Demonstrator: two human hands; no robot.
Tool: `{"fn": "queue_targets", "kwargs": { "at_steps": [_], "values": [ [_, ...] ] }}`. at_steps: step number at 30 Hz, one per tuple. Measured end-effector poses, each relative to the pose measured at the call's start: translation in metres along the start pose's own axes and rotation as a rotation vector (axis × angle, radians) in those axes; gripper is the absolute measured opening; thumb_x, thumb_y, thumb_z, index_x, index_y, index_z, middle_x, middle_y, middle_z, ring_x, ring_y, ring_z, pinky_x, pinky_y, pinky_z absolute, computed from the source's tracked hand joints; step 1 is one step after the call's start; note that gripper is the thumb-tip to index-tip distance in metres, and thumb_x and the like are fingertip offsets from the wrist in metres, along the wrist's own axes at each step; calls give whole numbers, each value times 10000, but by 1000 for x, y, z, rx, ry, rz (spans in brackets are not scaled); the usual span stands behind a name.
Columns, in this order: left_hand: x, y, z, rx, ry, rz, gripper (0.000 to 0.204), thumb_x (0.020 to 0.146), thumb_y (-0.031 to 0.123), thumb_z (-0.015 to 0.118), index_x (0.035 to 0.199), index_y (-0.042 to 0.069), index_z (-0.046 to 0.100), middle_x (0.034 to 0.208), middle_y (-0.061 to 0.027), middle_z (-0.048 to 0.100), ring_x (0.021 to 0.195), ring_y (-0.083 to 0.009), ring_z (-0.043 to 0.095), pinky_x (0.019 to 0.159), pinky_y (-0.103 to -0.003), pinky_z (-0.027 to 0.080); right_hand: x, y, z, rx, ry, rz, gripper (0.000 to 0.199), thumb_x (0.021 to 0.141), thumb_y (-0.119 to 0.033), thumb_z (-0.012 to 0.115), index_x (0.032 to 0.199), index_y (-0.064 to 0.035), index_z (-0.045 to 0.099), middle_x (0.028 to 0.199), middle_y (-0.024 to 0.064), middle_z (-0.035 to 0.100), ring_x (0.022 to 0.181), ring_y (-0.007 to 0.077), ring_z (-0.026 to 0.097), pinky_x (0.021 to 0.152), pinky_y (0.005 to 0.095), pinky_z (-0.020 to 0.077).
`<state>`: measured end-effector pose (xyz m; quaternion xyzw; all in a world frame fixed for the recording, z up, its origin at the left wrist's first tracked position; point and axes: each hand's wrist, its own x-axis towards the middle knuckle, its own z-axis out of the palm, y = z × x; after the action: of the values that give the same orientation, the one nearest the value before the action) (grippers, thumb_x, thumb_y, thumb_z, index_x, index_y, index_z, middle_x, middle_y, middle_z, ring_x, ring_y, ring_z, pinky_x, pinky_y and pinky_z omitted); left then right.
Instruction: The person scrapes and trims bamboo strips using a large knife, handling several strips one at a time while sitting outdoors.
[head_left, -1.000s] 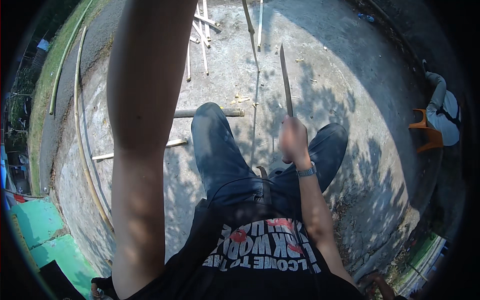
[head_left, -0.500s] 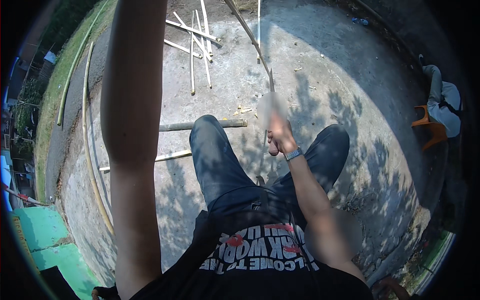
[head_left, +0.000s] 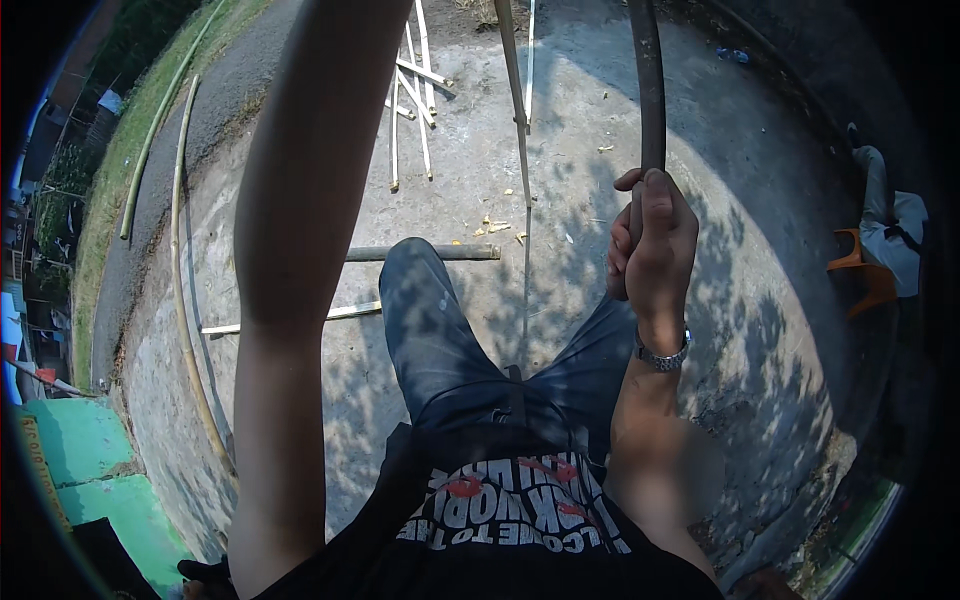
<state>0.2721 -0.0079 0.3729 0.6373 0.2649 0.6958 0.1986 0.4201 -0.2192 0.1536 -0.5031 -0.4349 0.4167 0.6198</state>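
My right hand [head_left: 655, 240] is closed around the handle of a machete [head_left: 649, 95]. Its long, dark, slightly curved blade points up and runs past the top edge. My left arm [head_left: 300, 220] reaches up out of the picture, so the left hand is hidden from view. Between the arms, a thin bamboo strip [head_left: 513, 75] hangs down from the top edge, its lower end narrow and above the ground. The blade stands to the right of this strip, apart from it. What holds the strip's upper end cannot be seen.
Several split bamboo strips [head_left: 428, 60] lie crossed on the concrete ahead. A dark bamboo pole [head_left: 455, 253] lies by my left knee, with pale chips [head_left: 490, 226] near it. Long poles [head_left: 180, 230] lie at the left. A person [head_left: 895, 225] sits on an orange chair [head_left: 865, 280] at the right.
My right hand has risen and moved right with the machete, away from the strip. The left arm has shifted right. The strip now hangs more upright.
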Motion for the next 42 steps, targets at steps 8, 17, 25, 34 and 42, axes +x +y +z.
{"fn": "queue_targets", "kwargs": {
  "at_steps": [8,17,25,34,42],
  "values": [
    [-36,-27,-7,76,226,10,635,1081,517,415,601,105,458,517,11,399,462,-137,385,483,-355,332,-57,141,23,-265,-111,233,461,1078,-452,495,984,-17,615,578,-18,478,474,62,468,424,269,369],
    [-44,-17,34,288,279,66,719,1081,494,375,554,16,476,508,-64,445,544,-181,463,606,-431,415,-40,28,19,21,-5,186,432,1066,-399,525,1012,22,600,583,116,493,500,210,510,524,374,419],
    [-55,-9,43,303,203,-30,706,1081,464,413,561,-8,489,511,-66,466,525,-165,450,562,-425,384,-72,277,-9,-381,-6,732,464,1049,-387,550,839,17,642,762,200,695,665,263,681,690,429,534],
    [-48,-47,44,192,279,-43,638,1065,504,474,670,10,560,578,-21,494,545,-134,470,543,-358,375,4,63,-40,153,215,48,467,1057,-479,542,978,-19,563,554,-41,401,432,37,398,397,244,346],
    [-100,-136,-118,223,-166,-109,596,1120,477,258,1328,-10,530,1140,-162,720,1083,-286,688,998,-469,509,-19,100,-53,205,193,320,454,1035,-485,575,978,-35,560,577,-33,425,426,55,420,391,254,369]
  ]
}}
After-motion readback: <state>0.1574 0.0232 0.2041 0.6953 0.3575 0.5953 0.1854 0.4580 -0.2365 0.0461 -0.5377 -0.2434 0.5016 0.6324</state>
